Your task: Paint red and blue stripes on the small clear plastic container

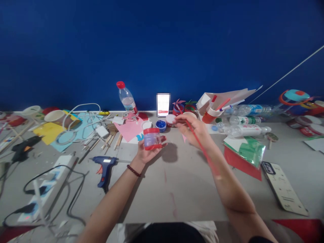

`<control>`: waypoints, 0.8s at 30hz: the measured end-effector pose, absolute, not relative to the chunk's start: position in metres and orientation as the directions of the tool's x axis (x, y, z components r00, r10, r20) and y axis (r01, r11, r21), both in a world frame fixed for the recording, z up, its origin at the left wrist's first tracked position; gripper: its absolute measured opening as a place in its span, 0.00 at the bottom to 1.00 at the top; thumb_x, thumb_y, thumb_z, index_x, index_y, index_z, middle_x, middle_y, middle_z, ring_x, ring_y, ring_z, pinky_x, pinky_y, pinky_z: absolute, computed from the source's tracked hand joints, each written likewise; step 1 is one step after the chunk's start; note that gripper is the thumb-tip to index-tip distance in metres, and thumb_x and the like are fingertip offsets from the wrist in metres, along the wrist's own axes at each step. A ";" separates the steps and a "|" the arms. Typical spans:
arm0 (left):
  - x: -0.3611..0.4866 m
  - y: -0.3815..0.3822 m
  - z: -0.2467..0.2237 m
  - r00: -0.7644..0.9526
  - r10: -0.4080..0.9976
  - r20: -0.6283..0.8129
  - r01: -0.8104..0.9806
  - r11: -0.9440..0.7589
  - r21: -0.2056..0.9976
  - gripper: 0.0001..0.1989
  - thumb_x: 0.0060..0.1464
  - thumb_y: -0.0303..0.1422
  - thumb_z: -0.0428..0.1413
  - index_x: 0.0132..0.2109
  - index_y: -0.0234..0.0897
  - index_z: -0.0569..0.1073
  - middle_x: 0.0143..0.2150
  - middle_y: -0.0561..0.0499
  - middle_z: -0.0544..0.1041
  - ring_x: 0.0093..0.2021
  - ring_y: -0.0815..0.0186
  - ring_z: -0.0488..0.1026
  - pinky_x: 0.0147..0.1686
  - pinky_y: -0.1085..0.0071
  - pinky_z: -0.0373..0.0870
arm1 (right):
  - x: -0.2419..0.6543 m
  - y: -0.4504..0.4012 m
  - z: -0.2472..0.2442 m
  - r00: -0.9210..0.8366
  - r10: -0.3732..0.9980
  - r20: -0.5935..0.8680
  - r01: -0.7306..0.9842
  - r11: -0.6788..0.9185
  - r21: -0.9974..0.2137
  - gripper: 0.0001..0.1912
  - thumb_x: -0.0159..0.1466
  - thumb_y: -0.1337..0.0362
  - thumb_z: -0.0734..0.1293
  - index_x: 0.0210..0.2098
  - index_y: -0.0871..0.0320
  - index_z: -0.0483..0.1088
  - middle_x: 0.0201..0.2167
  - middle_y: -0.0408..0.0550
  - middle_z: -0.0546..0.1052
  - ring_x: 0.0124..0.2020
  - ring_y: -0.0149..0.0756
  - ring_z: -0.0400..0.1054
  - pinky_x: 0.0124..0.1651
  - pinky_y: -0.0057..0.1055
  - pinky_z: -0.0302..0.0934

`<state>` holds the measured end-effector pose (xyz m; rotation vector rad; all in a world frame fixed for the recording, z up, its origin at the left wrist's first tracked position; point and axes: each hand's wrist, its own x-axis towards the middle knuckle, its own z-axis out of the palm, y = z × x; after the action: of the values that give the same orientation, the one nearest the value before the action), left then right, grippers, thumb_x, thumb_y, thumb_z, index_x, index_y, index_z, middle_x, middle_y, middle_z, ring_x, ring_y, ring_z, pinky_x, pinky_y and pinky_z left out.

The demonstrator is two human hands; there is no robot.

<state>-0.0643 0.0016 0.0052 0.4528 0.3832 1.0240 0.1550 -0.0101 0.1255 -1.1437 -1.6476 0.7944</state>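
Observation:
My left hand [146, 153] is closed round a short clear plastic cylinder with red bands at both ends [152, 139], raised above the table and lying on its side or tilted; which I cannot tell. A purplish tint shows through its middle. In my right hand [193, 130] is a long red-handled paintbrush [201, 145], pinched near its front end with the handle running back along my forearm. The brush tip is near a small round pot with a pale pink top [170, 119]. Beside that pot stands an open pot of blue paint [161, 125].
A blue glue gun [106, 167] and a white power strip [48, 189] with cables lie left. A bottle with a red cap [128, 99] and a lit phone [163, 104] stand behind. Paper cups with pens [211, 113], plastic bottles [244, 130] and another phone [283, 187] are right.

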 end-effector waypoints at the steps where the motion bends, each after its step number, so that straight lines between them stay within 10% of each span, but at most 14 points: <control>1: -0.064 0.001 0.006 0.473 0.876 -0.096 -0.721 0.447 0.530 0.34 0.34 0.52 0.69 0.46 0.35 0.78 0.46 0.40 0.82 0.53 0.48 0.76 0.60 0.49 0.65 | 0.153 -0.011 0.125 -0.187 0.925 0.331 0.356 0.378 -0.855 0.18 0.65 0.52 0.70 0.52 0.51 0.73 0.50 0.51 0.78 0.50 0.43 0.75 0.57 0.46 0.69; 7: -0.066 0.000 0.005 0.511 0.849 -0.131 -0.692 0.498 0.522 0.33 0.36 0.52 0.68 0.47 0.36 0.78 0.45 0.42 0.82 0.51 0.49 0.77 0.58 0.52 0.68 | 0.132 -0.017 0.123 -0.502 0.816 0.287 0.471 0.537 -0.700 0.41 0.55 0.53 0.79 0.63 0.49 0.62 0.66 0.54 0.67 0.66 0.51 0.62 0.66 0.53 0.60; 24: -0.063 0.002 0.012 0.489 0.861 -0.139 -0.703 0.483 0.523 0.25 0.45 0.45 0.66 0.47 0.35 0.78 0.44 0.44 0.83 0.48 0.52 0.78 0.54 0.56 0.70 | 0.126 -0.016 0.121 -0.500 0.817 0.288 0.580 0.563 -0.588 0.34 0.59 0.63 0.73 0.63 0.49 0.61 0.59 0.55 0.72 0.61 0.51 0.67 0.62 0.54 0.63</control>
<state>-0.0632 0.0018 0.0119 0.4290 0.4136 0.9861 0.1255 -0.0165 0.1210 -1.1169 -2.2543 0.5724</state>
